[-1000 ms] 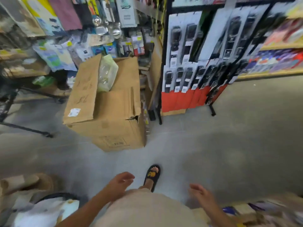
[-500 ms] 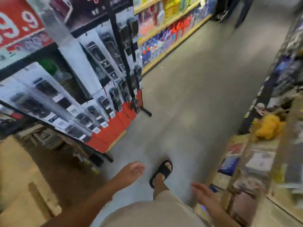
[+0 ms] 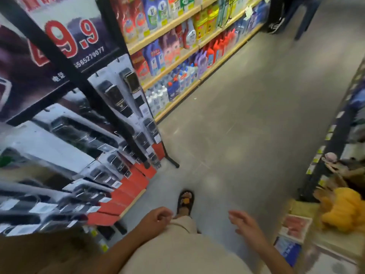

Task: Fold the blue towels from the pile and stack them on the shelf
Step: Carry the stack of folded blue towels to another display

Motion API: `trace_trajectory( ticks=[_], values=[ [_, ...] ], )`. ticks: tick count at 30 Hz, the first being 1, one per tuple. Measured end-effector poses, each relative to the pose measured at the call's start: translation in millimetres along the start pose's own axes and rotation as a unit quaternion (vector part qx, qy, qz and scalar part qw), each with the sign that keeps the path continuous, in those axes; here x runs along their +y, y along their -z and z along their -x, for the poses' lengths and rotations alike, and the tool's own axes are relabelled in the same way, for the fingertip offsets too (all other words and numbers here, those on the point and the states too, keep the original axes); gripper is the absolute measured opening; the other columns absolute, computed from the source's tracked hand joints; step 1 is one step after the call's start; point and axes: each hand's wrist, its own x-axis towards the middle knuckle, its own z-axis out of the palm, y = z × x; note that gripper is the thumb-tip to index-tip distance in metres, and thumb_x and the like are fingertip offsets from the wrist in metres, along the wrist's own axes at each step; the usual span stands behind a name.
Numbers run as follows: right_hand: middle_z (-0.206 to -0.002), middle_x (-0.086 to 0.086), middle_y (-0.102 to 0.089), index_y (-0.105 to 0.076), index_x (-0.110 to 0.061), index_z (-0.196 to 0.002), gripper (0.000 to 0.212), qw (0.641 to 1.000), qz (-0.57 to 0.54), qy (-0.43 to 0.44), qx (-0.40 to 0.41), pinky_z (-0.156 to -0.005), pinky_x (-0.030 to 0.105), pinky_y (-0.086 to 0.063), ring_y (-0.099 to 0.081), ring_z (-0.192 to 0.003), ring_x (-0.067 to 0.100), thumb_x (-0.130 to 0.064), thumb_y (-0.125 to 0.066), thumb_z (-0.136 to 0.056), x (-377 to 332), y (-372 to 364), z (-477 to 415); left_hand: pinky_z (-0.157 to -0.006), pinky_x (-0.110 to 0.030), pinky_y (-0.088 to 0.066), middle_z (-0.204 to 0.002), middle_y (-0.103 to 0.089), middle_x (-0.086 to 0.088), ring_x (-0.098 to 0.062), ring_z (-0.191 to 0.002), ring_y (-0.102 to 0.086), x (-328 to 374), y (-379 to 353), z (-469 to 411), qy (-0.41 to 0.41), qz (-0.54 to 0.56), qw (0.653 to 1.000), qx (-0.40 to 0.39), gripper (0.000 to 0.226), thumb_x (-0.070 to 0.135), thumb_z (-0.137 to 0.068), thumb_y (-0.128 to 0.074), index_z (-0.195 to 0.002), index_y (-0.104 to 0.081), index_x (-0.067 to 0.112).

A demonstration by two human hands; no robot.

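No blue towel or towel pile shows in the head view. My left hand (image 3: 156,217) hangs low in front of my body over the grey aisle floor (image 3: 246,119), its fingers loosely curled, holding nothing. My right hand (image 3: 244,222) is a little to the right, fingers spread and relaxed, also empty. My foot in a black sandal (image 3: 185,201) is on the floor between them.
A black display rack (image 3: 110,123) of packaged goods with a red base stands close on my left. Shelves of detergent bottles (image 3: 177,56) run along the far left. A shelf (image 3: 324,224) with a yellow plush and packets is on the right. A person's legs (image 3: 276,20) are far up the aisle.
The view has swung right, from a cardboard box and the rack toward the open aisle and detergent shelves. Both hands stay low and empty; my left fingers have curled a little.
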Motion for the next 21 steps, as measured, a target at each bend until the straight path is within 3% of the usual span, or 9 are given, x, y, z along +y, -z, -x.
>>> trace_trajectory(
  ticks=[2, 5, 8, 11, 14, 17, 19, 21],
  values=[
    [-0.116, 0.005, -0.067, -0.068, -0.023, -0.107, 0.008, 0.999, -0.024, -0.015, 0.017, -0.073, 0.029, -0.049, -0.064, -0.106, 0.019, -0.021, -0.065, -0.1, -7.1, 20.1, -15.6, -0.092, -0.031, -0.055, -0.095, -0.074, 0.018, -0.004, -0.095, -0.07, 40.3, 3.0, -41.4, -0.011, -0.016, 0.999, -0.046, 0.007, 0.031, -0.09, -0.068, -0.094, -0.071, 0.035],
    [-0.117, 0.003, -0.068, -0.069, -0.025, -0.105, 0.007, 0.994, -0.076, -0.038, 0.074, -0.072, 0.027, -0.048, -0.063, -0.099, 0.012, -0.021, -0.066, -0.099, -12.3, 56.4, -29.8, -0.088, -0.025, -0.055, -0.096, -0.073, 0.022, -0.001, -0.092, -0.069, 106.9, 0.2, -114.2, -0.048, -0.061, 0.991, -0.105, 0.025, 0.056, -0.075, -0.058, -0.095, -0.07, 0.047],
    [-0.114, 0.007, -0.07, -0.07, -0.024, -0.103, 0.011, 0.977, -0.135, -0.068, 0.151, -0.072, 0.025, -0.048, -0.063, -0.092, 0.014, -0.014, -0.066, -0.099, -15.9, 93.9, -33.7, -0.09, -0.025, -0.054, -0.099, -0.073, 0.019, 0.002, -0.096, -0.067, 184.4, -11.4, -187.4, -0.07, -0.137, 0.969, -0.194, 0.012, 0.039, -0.091, -0.059, -0.091, -0.07, 0.046],
    [-0.109, 0.009, -0.073, -0.071, -0.013, -0.113, 0.015, 0.941, -0.198, -0.087, 0.262, -0.078, 0.027, -0.049, -0.065, -0.096, 0.02, -0.011, -0.064, -0.1, -24.4, 131.4, -27.0, -0.077, -0.005, -0.048, -0.097, -0.07, 0.031, 0.013, -0.091, -0.064, 283.3, -40.1, -249.2, -0.123, -0.204, 0.929, -0.282, 0.024, 0.036, -0.096, -0.058, -0.094, -0.068, 0.057],
    [-0.103, 0.001, -0.071, -0.068, -0.012, -0.119, 0.019, 0.898, -0.248, -0.062, 0.358, -0.077, 0.016, -0.049, -0.069, -0.093, 0.009, -0.011, -0.064, -0.1, -44.5, 174.2, -3.3, -0.084, -0.008, -0.045, -0.108, -0.069, 0.02, 0.005, -0.098, -0.064, 381.9, -96.7, -283.8, -0.23, -0.28, 0.855, -0.371, 0.021, 0.027, -0.094, -0.059, -0.108, -0.066, 0.04],
    [-0.116, -0.01, -0.07, -0.063, -0.021, -0.128, 0.026, 0.872, -0.286, -0.015, 0.397, -0.093, 0.027, -0.049, -0.066, -0.105, 0.005, -0.015, -0.062, -0.102, -70.2, 215.2, 34.0, -0.082, -0.01, -0.044, -0.107, -0.069, 0.017, 0.014, -0.094, -0.061, 469.9, -166.6, -282.3, -0.347, -0.312, 0.775, -0.426, 0.02, 0.019, -0.097, -0.061, -0.11, -0.067, 0.034],
    [-0.099, -0.012, -0.078, -0.064, -0.013, -0.12, 0.025, 0.832, -0.308, 0.032, 0.46, -0.085, 0.025, -0.052, -0.07, -0.093, -0.001, 0.001, -0.057, -0.101, -81.2, 241.3, 57.9, -0.091, -0.021, -0.049, -0.115, -0.069, 0.014, 0.007, -0.104, -0.062, 520.7, -212.0, -266.5, -0.424, -0.317, 0.717, -0.452, 0.021, 0.025, -0.098, -0.062, -0.118, -0.067, 0.029],
    [-0.088, -0.007, -0.078, -0.066, -0.008, -0.114, 0.021, 0.788, -0.33, 0.057, 0.516, -0.071, 0.02, -0.055, -0.071, -0.08, 0.002, 0.004, -0.06, -0.098, -88.2, 267.6, 83.3, -0.092, -0.022, -0.049, -0.119, -0.066, 0.014, 0.006, -0.106, -0.061, 566.5, -254.8, -244.2, -0.501, -0.31, 0.663, -0.462, 0.025, 0.026, -0.099, -0.062, -0.123, -0.067, 0.028]
  ],
)
